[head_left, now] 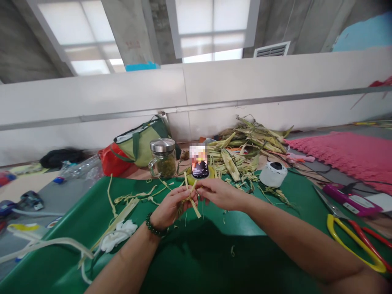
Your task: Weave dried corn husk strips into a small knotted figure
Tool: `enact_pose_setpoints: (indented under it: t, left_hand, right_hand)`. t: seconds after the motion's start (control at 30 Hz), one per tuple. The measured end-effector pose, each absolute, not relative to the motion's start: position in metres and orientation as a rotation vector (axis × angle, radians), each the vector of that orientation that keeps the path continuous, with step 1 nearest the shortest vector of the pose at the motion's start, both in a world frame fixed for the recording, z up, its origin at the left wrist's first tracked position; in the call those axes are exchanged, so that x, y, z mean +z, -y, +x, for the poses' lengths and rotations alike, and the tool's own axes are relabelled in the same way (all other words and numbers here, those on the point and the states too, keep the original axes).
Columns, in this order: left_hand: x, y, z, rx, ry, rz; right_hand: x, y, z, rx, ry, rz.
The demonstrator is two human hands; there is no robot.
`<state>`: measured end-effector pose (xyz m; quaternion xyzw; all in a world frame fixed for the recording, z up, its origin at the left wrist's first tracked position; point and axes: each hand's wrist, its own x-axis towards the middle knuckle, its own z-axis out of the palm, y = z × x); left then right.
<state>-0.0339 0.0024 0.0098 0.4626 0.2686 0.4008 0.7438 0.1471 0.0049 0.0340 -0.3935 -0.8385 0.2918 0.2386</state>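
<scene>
Pale yellow corn husk strips (194,207) cross one another between my two hands, above a green mat. My left hand (177,200), with a dark beaded bracelet on its wrist, is closed around the lower part of the strips. From the other side my right hand (216,192) pinches the strips near where they cross, its fingertips close to the left hand's. Just beyond the hands a lit phone (200,165) leans upright against something yellow-green. More loose husk strips (130,208) lie on the mat to the left.
A lidded glass mug (163,159) and a green bag (137,141) stand behind. Dried corn husks (245,143) are heaped at back right. A white roll (273,174) sits on the green mat (245,245). Large scissors (352,232) lie right, a crumpled white cloth (119,235) left.
</scene>
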Motion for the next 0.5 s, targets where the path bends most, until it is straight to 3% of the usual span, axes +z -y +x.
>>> enact_pose_setpoints:
  t: [0.5]
  left_hand:
    - [0.003, 0.001, -0.015, 0.985, -0.859, 1.346]
  right_hand:
    - [0.009, -0.006, 0.147, 0.585, 1.984, -1.053]
